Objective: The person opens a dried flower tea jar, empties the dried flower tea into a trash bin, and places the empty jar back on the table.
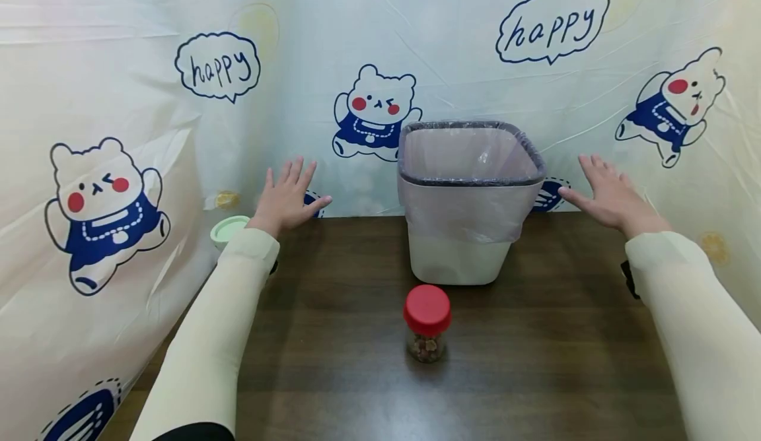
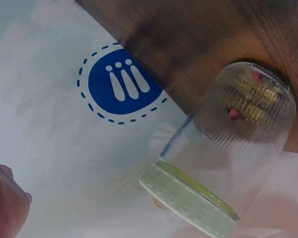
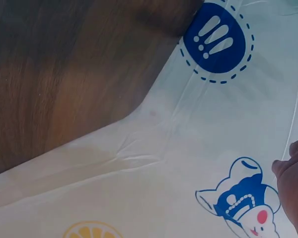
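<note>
My left hand (image 1: pixel 287 198) is held out over the back left of the table, fingers spread, holding nothing. Beside it, partly hidden behind my sleeve, stands a clear ribbed jar (image 2: pixel 243 106) with a pale green lid (image 1: pixel 228 230); some small brown and red pieces lie at its bottom. My right hand (image 1: pixel 615 197) is stretched out at the back right, fingers straight and thumb apart, also with nothing in it. Between the hands stands a whitish bin (image 1: pixel 460 256) lined with a translucent bag (image 1: pixel 470 206). A small red-lidded jar (image 1: pixel 427 322) holding brown pieces stands upright in front of the bin.
The dark wooden table (image 1: pixel 333 362) lies under everything. A printed curtain (image 1: pixel 297 51) with bears and "happy" bubbles hangs behind it and along both sides, close to the bin and both hands.
</note>
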A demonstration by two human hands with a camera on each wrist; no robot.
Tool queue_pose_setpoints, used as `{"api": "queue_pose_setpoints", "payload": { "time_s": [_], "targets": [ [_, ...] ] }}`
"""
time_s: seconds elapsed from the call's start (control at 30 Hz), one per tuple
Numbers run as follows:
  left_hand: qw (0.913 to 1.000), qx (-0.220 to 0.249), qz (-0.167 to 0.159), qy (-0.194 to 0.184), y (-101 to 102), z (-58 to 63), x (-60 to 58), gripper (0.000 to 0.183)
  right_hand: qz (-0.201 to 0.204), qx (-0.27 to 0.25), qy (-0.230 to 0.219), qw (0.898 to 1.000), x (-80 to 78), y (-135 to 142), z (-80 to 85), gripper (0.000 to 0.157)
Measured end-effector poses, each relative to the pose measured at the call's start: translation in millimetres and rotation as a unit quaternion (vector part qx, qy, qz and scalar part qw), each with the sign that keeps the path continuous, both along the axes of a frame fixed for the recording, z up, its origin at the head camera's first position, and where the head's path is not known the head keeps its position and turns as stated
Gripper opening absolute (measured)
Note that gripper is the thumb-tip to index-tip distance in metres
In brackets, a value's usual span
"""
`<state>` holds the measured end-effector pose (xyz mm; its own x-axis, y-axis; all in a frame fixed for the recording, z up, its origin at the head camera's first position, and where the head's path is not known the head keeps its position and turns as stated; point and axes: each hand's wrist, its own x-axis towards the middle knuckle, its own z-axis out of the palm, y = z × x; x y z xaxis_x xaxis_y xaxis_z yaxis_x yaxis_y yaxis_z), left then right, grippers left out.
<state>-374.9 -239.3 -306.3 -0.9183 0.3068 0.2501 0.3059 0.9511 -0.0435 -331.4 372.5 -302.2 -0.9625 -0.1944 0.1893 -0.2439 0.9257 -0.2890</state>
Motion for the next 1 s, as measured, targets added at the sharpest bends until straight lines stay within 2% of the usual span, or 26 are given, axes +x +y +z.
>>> {"api": "queue_pose_setpoints", "payload": {
  "time_s": [0.3, 0.57, 0.87, 1.0],
  "targets": [
    [0.999, 0.036, -0.026, -0.005, 11.2, -0.2, 1.4, 0.091, 0.016, -0.053, 0.001, 0.998, 7.9, -7.0, 3.7, 0.085],
    [0.9966, 0.067, -0.044, -0.017, 20.4, -8.1, 12.1, 0.088, 0.034, -0.076, 0.014, 0.996, 17.3, -17.2, -1.3, 0.081],
    [0.9927, 0.103, -0.055, -0.03, 23.7, -7.3, 22.5, 0.087, 0.054, -0.093, 0.032, 0.994, 31.3, -28.3, -0.4, 0.071],
    [0.9897, 0.119, -0.071, -0.035, 25.8, -9.6, 28.5, 0.087, 0.069, -0.105, 0.05, 0.991, 38.5, -33.5, -1.6, 0.067]
  ]
}}
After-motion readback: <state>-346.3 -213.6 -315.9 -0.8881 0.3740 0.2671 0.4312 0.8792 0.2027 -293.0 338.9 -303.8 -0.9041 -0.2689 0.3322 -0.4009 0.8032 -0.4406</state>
